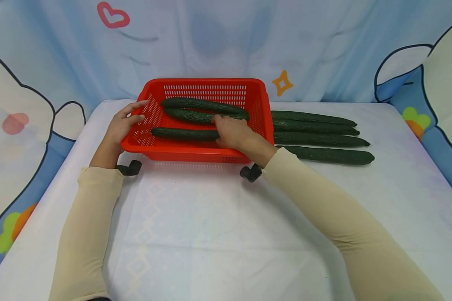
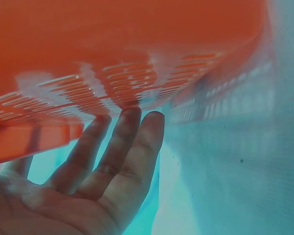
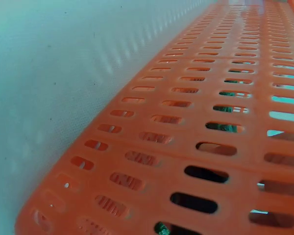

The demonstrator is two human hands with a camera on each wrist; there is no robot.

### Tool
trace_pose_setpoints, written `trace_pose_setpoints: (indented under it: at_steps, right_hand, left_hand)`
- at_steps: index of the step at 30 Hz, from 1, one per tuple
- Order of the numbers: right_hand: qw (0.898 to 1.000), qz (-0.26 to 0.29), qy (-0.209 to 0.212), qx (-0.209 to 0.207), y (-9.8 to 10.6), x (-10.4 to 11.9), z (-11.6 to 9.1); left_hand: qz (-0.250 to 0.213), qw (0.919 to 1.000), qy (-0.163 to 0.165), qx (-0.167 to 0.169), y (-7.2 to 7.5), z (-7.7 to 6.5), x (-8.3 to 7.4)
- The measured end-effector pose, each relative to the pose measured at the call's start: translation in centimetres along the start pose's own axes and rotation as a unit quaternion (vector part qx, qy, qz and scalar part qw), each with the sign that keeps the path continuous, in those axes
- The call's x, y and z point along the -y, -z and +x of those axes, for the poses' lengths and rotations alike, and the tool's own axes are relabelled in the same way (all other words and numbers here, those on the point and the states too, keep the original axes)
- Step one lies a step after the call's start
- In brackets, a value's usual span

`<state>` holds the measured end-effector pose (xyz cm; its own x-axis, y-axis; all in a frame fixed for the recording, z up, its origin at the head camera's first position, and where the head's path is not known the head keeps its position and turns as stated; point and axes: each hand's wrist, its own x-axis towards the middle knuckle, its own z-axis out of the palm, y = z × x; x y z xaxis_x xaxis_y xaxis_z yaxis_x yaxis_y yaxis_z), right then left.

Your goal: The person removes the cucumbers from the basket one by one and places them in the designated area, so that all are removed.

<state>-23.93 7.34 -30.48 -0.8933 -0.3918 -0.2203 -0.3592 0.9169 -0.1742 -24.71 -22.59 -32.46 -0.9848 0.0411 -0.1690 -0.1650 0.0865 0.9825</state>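
Note:
A red slotted plastic basket (image 1: 196, 155) stands on the table with three cucumbers inside. Two of them, the rear cucumber (image 1: 188, 103) and the one before it (image 1: 188, 115), lie together along the back. My right hand (image 1: 234, 133) reaches over the front rim and grips the right end of the front cucumber (image 1: 181, 133). In the right wrist view the basket wall (image 3: 186, 161) hides that hand. At the left rim, my left hand (image 1: 121, 125) rests against the basket. Its nearly straight fingers (image 2: 146, 147) touch the outer slotted wall in the left wrist view.
Several more cucumbers (image 1: 320, 137) lie side by side on the white table (image 1: 196, 234), right of the basket, their left ends hidden by it. A printed blue curtain (image 1: 316, 42) hangs behind and at both sides.

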Motion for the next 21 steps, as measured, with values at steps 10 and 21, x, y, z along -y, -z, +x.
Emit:
trace_pose_setpoints:
  at_steps: [10, 21]
  right_hand:
    - [0.997, 0.054, 0.031, -0.044, -0.1, -0.3, -0.5]
    - [0.991, 0.072, 0.039, -0.108, -0.2, -0.3, -1.2]
  left_hand:
    - [-0.012, 0.9999, -0.006, 0.004, 0.1, 0.0, 0.0]
    - [-0.01, 0.9999, -0.006, 0.005, 0.1, 0.1, 0.1]
